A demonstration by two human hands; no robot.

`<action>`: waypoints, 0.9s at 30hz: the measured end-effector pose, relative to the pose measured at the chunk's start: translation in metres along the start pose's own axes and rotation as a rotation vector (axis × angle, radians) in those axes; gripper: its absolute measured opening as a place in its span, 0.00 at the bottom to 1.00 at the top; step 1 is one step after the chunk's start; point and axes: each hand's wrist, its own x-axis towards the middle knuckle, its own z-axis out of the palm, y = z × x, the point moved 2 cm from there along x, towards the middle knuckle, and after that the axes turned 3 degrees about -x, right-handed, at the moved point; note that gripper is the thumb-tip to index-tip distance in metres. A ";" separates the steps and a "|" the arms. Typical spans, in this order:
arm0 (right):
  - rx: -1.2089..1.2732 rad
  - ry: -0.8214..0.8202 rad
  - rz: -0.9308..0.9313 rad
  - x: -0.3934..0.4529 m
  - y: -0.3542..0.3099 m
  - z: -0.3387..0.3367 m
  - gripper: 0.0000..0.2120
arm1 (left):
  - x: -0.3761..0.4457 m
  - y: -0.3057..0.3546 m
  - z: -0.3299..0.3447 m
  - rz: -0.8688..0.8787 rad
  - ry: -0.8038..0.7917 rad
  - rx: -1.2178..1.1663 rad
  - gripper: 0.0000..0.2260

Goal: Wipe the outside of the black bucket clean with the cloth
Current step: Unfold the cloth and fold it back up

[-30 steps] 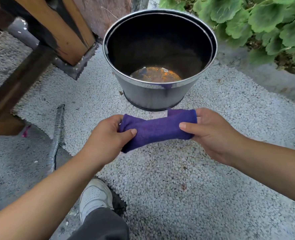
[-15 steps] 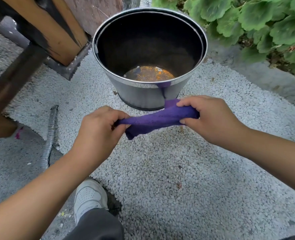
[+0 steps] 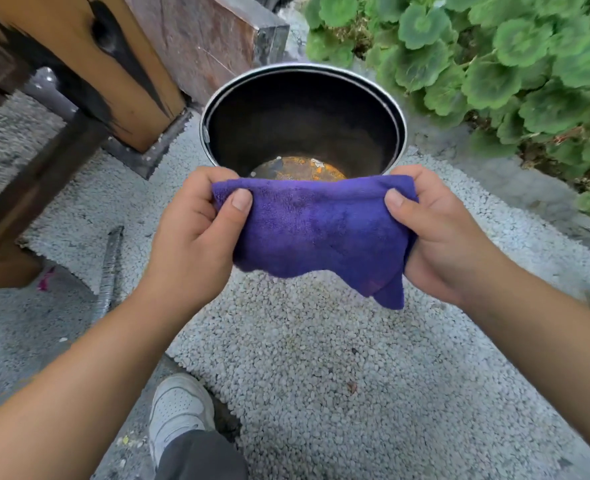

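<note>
A black bucket point(image 3: 300, 129) with a shiny rim and a rusty orange bottom stands upright on pale gravel. In front of it I hold a purple cloth point(image 3: 314, 233) spread flat in the air. My left hand point(image 3: 196, 233) pinches its left edge, thumb on the front. My right hand point(image 3: 439, 233) grips its right edge the same way. The cloth hides the bucket's near outer wall and hangs to a point at the lower right.
A wooden post point(image 3: 89, 64) on a metal foot stands left of the bucket. Leafy green plants point(image 3: 494, 60) fill the back right. A grey metal bar point(image 3: 108, 271) lies on the ground at left. My white shoe point(image 3: 179, 410) is at the bottom.
The cloth was a twisted roll held low between my hands. Both hands have risen and opened it into a flat sheet in front of the bucket.
</note>
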 end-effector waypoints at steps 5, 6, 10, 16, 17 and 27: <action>0.196 0.005 0.253 -0.023 -0.016 0.016 0.31 | 0.009 0.041 0.004 -0.153 0.055 -0.075 0.05; 0.173 0.008 0.278 -0.030 -0.021 0.021 0.34 | 0.009 0.049 0.002 -0.190 0.059 -0.075 0.04; 0.024 0.085 0.235 -0.054 -0.063 0.046 0.39 | 0.004 0.102 -0.017 -0.261 0.094 0.011 0.05; -0.066 0.053 0.152 -0.097 -0.198 0.114 0.39 | -0.011 0.253 -0.062 -0.266 0.198 -0.096 0.05; -0.093 0.045 0.141 -0.104 -0.211 0.122 0.39 | -0.015 0.269 -0.064 -0.276 0.200 -0.110 0.05; -0.304 -0.332 0.187 -0.226 -0.402 0.319 0.23 | -0.152 0.535 -0.185 -0.285 0.584 -0.150 0.05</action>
